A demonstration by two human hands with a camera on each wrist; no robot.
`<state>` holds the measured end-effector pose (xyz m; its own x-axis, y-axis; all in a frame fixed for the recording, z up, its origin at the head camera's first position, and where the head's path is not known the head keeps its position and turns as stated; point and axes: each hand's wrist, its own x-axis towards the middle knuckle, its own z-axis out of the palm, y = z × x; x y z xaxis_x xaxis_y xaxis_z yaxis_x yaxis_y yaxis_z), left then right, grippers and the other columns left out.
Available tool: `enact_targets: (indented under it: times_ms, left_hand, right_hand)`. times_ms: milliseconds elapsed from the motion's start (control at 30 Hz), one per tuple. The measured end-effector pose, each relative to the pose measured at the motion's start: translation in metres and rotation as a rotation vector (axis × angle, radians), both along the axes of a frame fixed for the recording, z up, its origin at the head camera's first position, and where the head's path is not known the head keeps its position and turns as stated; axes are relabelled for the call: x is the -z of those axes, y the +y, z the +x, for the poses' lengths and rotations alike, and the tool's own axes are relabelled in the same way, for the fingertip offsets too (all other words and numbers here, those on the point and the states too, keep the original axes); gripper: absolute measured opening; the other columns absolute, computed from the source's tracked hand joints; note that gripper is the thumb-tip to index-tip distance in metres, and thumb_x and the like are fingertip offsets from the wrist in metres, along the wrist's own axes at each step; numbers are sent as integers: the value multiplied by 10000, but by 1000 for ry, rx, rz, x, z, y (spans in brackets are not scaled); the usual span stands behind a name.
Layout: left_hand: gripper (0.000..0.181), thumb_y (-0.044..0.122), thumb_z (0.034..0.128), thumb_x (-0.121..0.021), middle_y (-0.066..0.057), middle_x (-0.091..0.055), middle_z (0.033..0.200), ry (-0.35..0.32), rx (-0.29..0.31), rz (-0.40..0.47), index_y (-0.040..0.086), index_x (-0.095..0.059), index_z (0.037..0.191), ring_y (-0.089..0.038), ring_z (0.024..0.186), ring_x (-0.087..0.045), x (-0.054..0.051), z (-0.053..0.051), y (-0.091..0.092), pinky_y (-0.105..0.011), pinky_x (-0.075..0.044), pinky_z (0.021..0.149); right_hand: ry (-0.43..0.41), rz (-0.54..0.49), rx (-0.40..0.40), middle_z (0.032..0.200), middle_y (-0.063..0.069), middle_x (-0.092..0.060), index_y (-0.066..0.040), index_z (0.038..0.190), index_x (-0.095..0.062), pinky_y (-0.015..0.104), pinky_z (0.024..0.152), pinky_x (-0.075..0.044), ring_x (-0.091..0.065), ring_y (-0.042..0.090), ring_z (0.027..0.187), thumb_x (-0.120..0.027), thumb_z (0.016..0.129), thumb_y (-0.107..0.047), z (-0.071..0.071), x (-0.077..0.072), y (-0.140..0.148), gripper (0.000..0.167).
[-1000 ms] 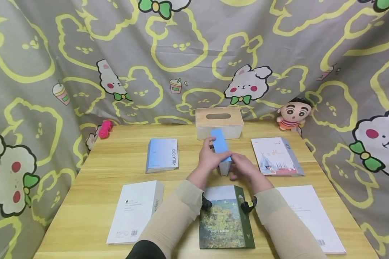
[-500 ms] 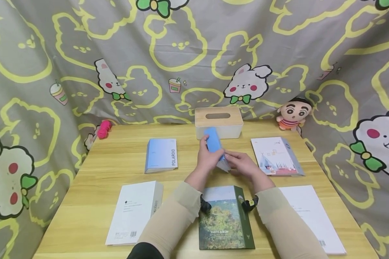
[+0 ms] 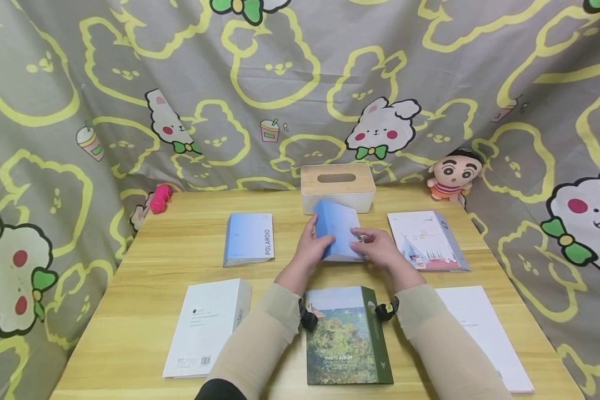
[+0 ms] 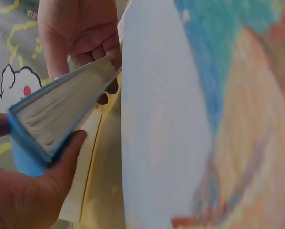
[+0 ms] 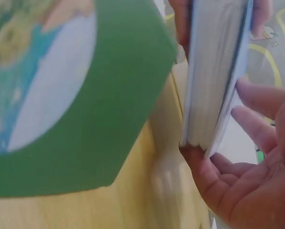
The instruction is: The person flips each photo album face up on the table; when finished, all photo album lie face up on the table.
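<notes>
A thick blue photo album [image 3: 337, 228] is held tilted above the table, just in front of the tissue box, its cover turned up toward the head camera. My left hand [image 3: 310, 247] grips it at the spine, thumb on the cover. At the opposite edge, my right hand [image 3: 380, 249] holds it; the right wrist view shows fingertips on the cover and others curled under the lower corner. White page edges [image 4: 61, 107] of the album show between its covers in the left wrist view. A similar blue POLAROID album [image 3: 250, 236] lies to the left.
A tissue box [image 3: 337, 201] stands at the back. Around the wooden table [image 3: 130, 311] lie a green-spined photo album [image 3: 345, 344], white albums [image 3: 202, 328] at left and right, and a tent-picture album [image 3: 422, 241]. Pink yarn [image 3: 160, 198] and a plush doll [image 3: 453, 175] sit at the back corners.
The blue album has turned from spine-up to cover-up between my hands. My right hand has shifted slightly right, from near the lower end to the edge opposite the spine.
</notes>
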<state>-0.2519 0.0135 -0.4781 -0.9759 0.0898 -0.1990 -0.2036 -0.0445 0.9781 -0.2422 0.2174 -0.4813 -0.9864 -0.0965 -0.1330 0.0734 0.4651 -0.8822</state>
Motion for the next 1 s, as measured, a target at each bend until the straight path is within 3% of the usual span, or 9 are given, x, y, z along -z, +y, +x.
enact_targets:
  times_ms: [133,267,367,567,633,700,800,1000]
  left_hand:
    - [929,83,870,-727,-256,-348,1664,-24,31,-101,205,-304,1688,-428,1454,-457,4,-1,-8,-522,-478,1125]
    - [868,42,886,-718,-223,-390,1652,-34,35,-260,116,-343,1665,-401,1505,-391,7,-3,-13,-503,-389,1201]
    - [820,19,893,-725,-202,-411,1646,-48,37,-325,69,-385,1637,-391,1526,-361,8,-3,-16,-499,-366,1215]
    - [789,3,897,-735,-196,-406,1650,-65,54,-313,40,-411,1616,-395,1530,-351,8,-2,-17,-492,-388,1201]
    - [788,1,895,-736,-196,-408,1649,-66,51,-312,49,-419,1615,-399,1527,-355,9,-2,-18,-497,-391,1199]
    - [781,1,894,-736,-199,-414,1645,-64,45,-315,56,-431,1611,-402,1520,-365,10,-2,-18,-499,-396,1196]
    - [773,2,893,-735,-204,-421,1639,-59,40,-319,60,-443,1606,-405,1513,-374,11,-2,-19,-502,-407,1188]
    - [779,-11,890,-726,-206,-414,1643,-62,44,-318,53,-433,1610,-406,1511,-377,8,-2,-19,-507,-421,1178]
  right_hand:
    - [-5,58,-3,1513,293,-531,-67,1445,-650,594,1089,-483,-472,510,1399,-763,987,-181,0,0,-4,486]
    - [-13,96,-18,1511,277,-542,-54,1433,-656,529,1029,-534,-523,485,1358,-779,963,-137,2,1,-8,493]
    - [-28,136,-46,1485,304,-553,-50,1430,-656,507,1017,-536,-554,466,1322,-791,943,-124,2,1,-10,511]
    - [-37,191,-87,1476,342,-540,-39,1387,-686,557,1071,-497,-515,501,1368,-790,942,-139,4,2,-9,468]
    - [-44,189,-87,1488,329,-538,-44,1386,-689,538,1018,-526,-528,492,1353,-790,944,-142,5,2,-9,464]
    - [-47,188,-89,1497,324,-532,-45,1387,-689,473,882,-569,-561,464,1304,-792,945,-144,6,2,-9,464]
    - [-44,189,-87,1504,309,-535,-47,1379,-695,378,753,-545,-588,419,1225,-797,943,-144,6,3,-10,459]
    - [-40,193,-90,1494,299,-549,-55,1376,-701,365,789,-548,-610,429,1174,-804,939,-160,5,3,-8,461]
